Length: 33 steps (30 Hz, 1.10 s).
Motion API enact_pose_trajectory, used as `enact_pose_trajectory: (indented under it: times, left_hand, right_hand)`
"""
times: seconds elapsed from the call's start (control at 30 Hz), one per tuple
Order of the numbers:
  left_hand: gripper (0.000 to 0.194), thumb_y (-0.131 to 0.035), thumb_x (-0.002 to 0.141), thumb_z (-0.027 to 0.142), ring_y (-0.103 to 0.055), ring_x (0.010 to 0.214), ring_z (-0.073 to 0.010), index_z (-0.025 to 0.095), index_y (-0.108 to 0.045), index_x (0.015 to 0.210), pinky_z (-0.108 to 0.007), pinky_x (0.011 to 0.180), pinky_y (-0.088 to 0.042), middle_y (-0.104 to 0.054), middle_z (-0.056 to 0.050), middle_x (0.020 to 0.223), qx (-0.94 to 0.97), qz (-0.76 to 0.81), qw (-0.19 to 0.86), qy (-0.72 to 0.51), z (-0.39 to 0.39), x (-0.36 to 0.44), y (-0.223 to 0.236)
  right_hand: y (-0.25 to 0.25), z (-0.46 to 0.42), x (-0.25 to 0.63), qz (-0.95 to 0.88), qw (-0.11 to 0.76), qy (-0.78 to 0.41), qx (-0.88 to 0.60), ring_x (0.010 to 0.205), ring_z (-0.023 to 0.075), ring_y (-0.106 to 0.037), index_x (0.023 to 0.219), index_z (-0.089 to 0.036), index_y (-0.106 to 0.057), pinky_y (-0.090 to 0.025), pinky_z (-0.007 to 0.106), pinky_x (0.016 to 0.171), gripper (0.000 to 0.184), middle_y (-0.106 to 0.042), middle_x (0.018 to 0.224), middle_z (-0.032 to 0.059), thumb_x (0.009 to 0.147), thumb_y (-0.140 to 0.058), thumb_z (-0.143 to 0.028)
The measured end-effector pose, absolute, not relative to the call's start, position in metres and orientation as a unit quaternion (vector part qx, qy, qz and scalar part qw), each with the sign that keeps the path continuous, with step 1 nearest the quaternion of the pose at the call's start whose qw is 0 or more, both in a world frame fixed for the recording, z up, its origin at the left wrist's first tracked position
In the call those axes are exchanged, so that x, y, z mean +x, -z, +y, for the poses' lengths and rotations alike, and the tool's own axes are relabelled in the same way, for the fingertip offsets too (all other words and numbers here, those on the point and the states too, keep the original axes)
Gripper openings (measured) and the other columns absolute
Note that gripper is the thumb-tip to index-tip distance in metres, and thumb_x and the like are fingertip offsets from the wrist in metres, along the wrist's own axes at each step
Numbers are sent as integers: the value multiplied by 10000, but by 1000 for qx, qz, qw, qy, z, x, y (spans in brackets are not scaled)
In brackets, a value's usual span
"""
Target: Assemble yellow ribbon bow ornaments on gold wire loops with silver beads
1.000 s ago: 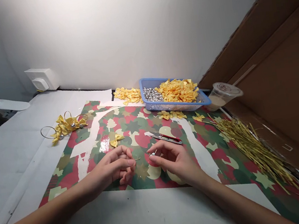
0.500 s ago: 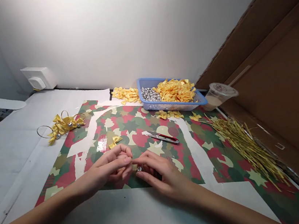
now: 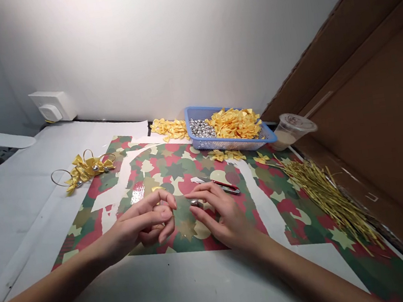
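Observation:
My right hand point(image 3: 220, 213) pinches a small shiny silver bell point(image 3: 195, 203) between thumb and fingers, above the patterned paper point(image 3: 177, 169). Across a short gap, my left hand point(image 3: 151, 218) is closed with the thumb pressed on curled fingers; whatever it holds is too small or hidden to name. Just behind the left fingers a yellow ribbon bow point(image 3: 157, 188) is partly covered. Red-handled thread snips point(image 3: 228, 187) lie beyond the right hand, which hides part of them.
A blue basket point(image 3: 232, 146) at the back holds silver bells point(image 3: 201, 128) and yellow bows point(image 3: 237, 122). Loose bows point(image 3: 169, 128) lie beside it. Finished-looking bow pieces with wire loops point(image 3: 87, 171) sit left. Gold twist ties point(image 3: 326, 199), a plastic cup point(image 3: 291, 131) and cardboard point(image 3: 376, 98) stand right.
My right hand has moved up and away from the left, carrying the silver bell, so a gap shows between the hands. The left hand has stayed nearly in place.

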<state>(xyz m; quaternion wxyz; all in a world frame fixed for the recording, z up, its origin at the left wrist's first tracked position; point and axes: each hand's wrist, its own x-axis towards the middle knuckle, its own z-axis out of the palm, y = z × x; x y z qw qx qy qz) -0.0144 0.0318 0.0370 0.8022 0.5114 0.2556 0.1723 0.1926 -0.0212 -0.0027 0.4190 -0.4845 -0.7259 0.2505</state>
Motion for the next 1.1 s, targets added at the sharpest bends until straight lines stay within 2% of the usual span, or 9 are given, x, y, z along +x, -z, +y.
enact_pose_trajectory:
  times: [0.1, 0.17, 0.23, 0.3, 0.43, 0.57, 0.63, 0.83, 1.1]
  left_hand:
    - [131, -518, 876, 292, -134, 388, -34, 185, -475, 937, -201, 399, -108, -497, 68, 532, 516, 237, 806, -168, 30, -15, -36]
    - [129, -511, 882, 293, -150, 393, -34, 183, -471, 935, -199, 402, -119, -517, 62, 553, 516, 224, 811, -162, 30, -15, -37]
    - [129, -512, 882, 298, -163, 400, -37, 182, -470, 921, -197, 406, -127, -515, 61, 555, 512, 217, 816, -156, 29, -15, -37]
    - [138, -517, 879, 308, -170, 406, -40, 181, -473, 913, -196, 407, -129, -507, 63, 548, 512, 218, 817, -151, 29, -15, -38]
    - [174, -550, 858, 331, -179, 418, -44, 183, -479, 915, -193, 408, -109, -460, 73, 520, 513, 250, 806, -155, 30, -15, -37]
    - [170, -588, 827, 313, -158, 444, -44, 190, -493, 895, -178, 416, -119, -309, 101, 528, 497, 286, 798, -182, 33, -16, -36]
    - [156, -592, 815, 299, -131, 444, -39, 195, -493, 875, -174, 415, -123, -259, 105, 548, 487, 302, 794, -203, 35, -17, -35]
    - [210, -637, 782, 312, -150, 416, -33, 214, -462, 847, -173, 404, -125, -269, 117, 515, 529, 342, 745, -219, 38, -17, -36]
    - [287, -601, 825, 461, -157, 416, -58, 174, -596, 806, -215, 399, -94, -229, 104, 446, 644, 387, 643, -149, 36, -14, -37]
  right_hand:
    - [-3, -28, 184, -701, 420, -371, -442, 802, 159, -557, 1130, -223, -572, -467, 285, 658, 258, -598, 1026, 78, 882, -568, -293]
    - [-3, -31, 177, -656, 397, -500, -404, 633, 114, -519, 1166, -218, -543, -427, 251, 569, 327, -589, 819, 15, 866, -599, -336]
    - [-2, -32, 173, -607, 380, -581, -386, 557, 96, -484, 1136, -205, -547, -382, 232, 515, 357, -538, 674, -35, 833, -643, -367]
    - [1, -32, 170, -570, 382, -617, -385, 558, 96, -502, 1042, -197, -574, -393, 234, 525, 326, -543, 644, -41, 799, -681, -386]
    - [2, -30, 171, -517, 400, -661, -369, 723, 149, -648, 939, -193, -606, -500, 311, 705, 276, -680, 765, 16, 782, -693, -403]
    - [0, -31, 179, -515, 387, -631, -432, 693, 160, -686, 994, -200, -642, -524, 297, 661, 310, -747, 805, 34, 755, -721, -381]
    - [-3, -32, 184, -515, 393, -616, -448, 718, 166, -701, 953, -199, -658, -535, 288, 661, 266, -755, 829, 42, 763, -715, -375]
    - [-8, -29, 195, -586, 411, -525, -460, 711, 167, -687, 750, -196, -669, -520, 269, 617, 193, -722, 752, 34, 797, -683, -383]
    - [-13, -30, 203, -680, 392, -385, -487, 733, 174, -637, 769, -217, -702, -498, 269, 612, 198, -733, 746, 42, 872, -588, -343]
